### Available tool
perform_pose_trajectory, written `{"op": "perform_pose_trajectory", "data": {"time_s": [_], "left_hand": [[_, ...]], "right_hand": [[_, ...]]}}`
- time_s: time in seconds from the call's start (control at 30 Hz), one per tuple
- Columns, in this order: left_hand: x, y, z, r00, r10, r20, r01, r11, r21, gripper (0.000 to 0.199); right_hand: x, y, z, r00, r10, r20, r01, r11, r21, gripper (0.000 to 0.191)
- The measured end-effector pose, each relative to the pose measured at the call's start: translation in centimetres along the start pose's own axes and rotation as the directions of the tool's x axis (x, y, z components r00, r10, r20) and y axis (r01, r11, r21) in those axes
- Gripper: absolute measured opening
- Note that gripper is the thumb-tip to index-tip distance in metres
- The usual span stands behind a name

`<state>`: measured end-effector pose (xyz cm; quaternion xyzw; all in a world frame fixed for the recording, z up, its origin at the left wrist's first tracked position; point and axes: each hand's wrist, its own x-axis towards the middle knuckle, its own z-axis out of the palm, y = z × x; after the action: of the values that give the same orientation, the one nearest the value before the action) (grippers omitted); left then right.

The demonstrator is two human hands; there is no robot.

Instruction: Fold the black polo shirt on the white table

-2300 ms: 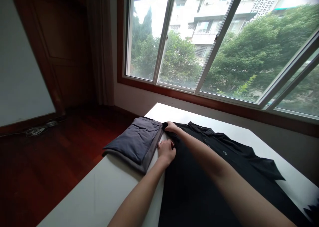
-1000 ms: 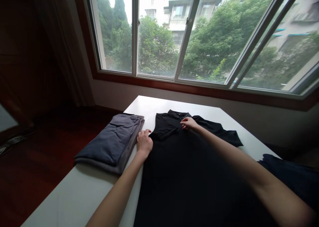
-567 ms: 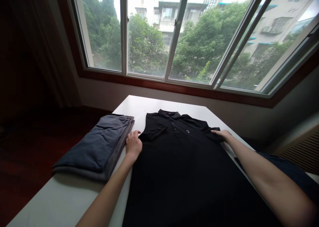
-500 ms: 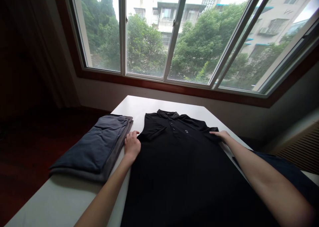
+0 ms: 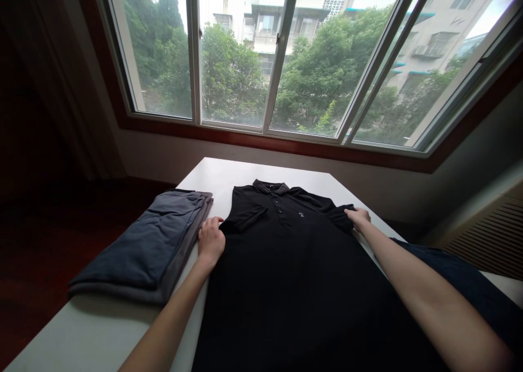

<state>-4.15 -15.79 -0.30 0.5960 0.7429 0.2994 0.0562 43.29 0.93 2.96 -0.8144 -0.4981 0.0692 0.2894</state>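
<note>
Right hand (image 5: 358,218) now inward, grip pinching black polo (image 5: 294,274) sleeve edge; left hand (image 5: 210,240) flat, fingers apart.

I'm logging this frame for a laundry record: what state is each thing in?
black polo shirt: spread flat, front up, left sleeve folded in.
grey garments: folded, stacked beside the shirt.
dark blue cloth: unfolded, at table's right edge.
left hand: resting on shirt's edge.
right hand: on right sleeve.
window: panes appear shut.
</note>
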Motion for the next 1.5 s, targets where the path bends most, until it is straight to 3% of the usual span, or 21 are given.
{"op": "perform_pose_trajectory", "data": {"time_s": [0.1, 0.17, 0.2, 0.27, 0.33, 0.4, 0.43, 0.6, 0.67, 0.8, 0.87, 0.97, 1.1, 1.23, 1.37, 1.5], "left_hand": [[0.0, 0.0, 0.0, 1.000, 0.003, -0.002, -0.003, 1.000, 0.002, 0.037], [0.0, -0.1, 0.2, 1.000, 0.009, -0.005, -0.009, 1.000, 0.008, 0.037], [0.0, -0.2, 0.3, 1.000, 0.010, -0.009, -0.010, 1.000, 0.011, 0.037], [0.1, -0.3, 0.4, 1.000, 0.013, -0.018, -0.012, 1.000, 0.017, 0.037], [0.1, -0.3, 0.5, 1.000, 0.014, -0.025, -0.014, 1.000, 0.022, 0.037], [0.1, -0.3, 0.5, 1.000, 0.019, -0.025, -0.018, 0.999, 0.026, 0.036], [0.1, -0.3, 0.5, 1.000, 0.020, -0.023, -0.020, 0.999, 0.027, 0.036], [-0.1, -0.2, 0.3, 1.000, 0.018, -0.019, -0.017, 1.000, 0.014, 0.037], [-0.1, -0.2, 0.3, 1.000, 0.021, -0.020, -0.021, 1.000, 0.011, 0.036], [-0.1, -0.2, 0.3, 1.000, 0.023, -0.019, -0.023, 1.000, 0.001, 0.037], [-0.1, -0.2, 0.3, 1.000, 0.018, -0.015, -0.018, 1.000, -0.005, 0.037], [-0.1, -0.1, 0.2, 1.000, 0.012, -0.011, -0.013, 1.000, -0.007, 0.036], [-0.1, 0.0, 0.1, 1.000, 0.000, -0.011, 0.000, 1.000, 0.000, 0.034], [-0.3, 0.2, 0.2, 1.000, -0.007, -0.012, 0.007, 1.000, 0.013, 0.031], [-2.1, -0.1, 0.4, 0.998, 0.063, -0.022, -0.062, 0.998, 0.027, 0.040], [-6.7, -2.2, -0.8, 0.979, 0.202, -0.033, -0.203, 0.978, -0.035, 0.052]], "right_hand": [[-0.7, -0.9, 0.2, 0.992, -0.100, -0.079, 0.099, 0.995, -0.010, 0.033], [-1.6, -1.2, 0.4, 0.946, -0.312, -0.090, 0.310, 0.950, -0.037, 0.033], [-2.3, -1.3, 0.5, 0.895, -0.440, -0.067, 0.437, 0.898, -0.056, 0.034], [-3.8, -1.1, 0.9, 0.742, -0.669, 0.049, 0.670, 0.738, -0.078, 0.036], [-5.3, -0.8, 1.3, 0.586, -0.784, 0.207, 0.807, 0.587, -0.062, 0.035], [-6.4, -0.4, 1.7, 0.493, -0.810, 0.318, 0.861, 0.507, -0.043, 0.034], [-6.8, -0.2, 1.9, 0.484, -0.804, 0.346, 0.864, 0.503, -0.041, 0.034], [-7.2, -0.4, 2.2, 0.533, -0.776, 0.338, 0.840, 0.532, -0.103, 0.029], [-7.1, -0.8, 2.1, 0.547, -0.787, 0.285, 0.836, 0.525, -0.157, 0.025], [-7.3, -1.6, 2.2, 0.631, -0.764, 0.135, 0.771, 0.599, -0.215, 0.028], [-7.7, -1.9, 2.1, 0.614, -0.770, 0.172, 0.787, 0.584, -0.200, 0.030], [-8.5, -2.5, 2.0, 0.542, -0.799, 0.261, 0.840, 0.517, -0.166, 0.037], [-9.7, -4.6, 2.2, 0.497, -0.830, 0.252, 0.867, 0.481, -0.128, 0.041], [-11.4, -9.8, 3.2, 0.445, -0.855, 0.267, 0.895, 0.434, -0.102, 0.035], [-14.1, -17.6, 5.4, 0.499, -0.764, 0.409, 0.854, 0.512, -0.087, 0.030], [-16.8, -25.4, 9.5, 0.508, -0.698, 0.505, 0.833, 0.548, -0.079, 0.037]]}}
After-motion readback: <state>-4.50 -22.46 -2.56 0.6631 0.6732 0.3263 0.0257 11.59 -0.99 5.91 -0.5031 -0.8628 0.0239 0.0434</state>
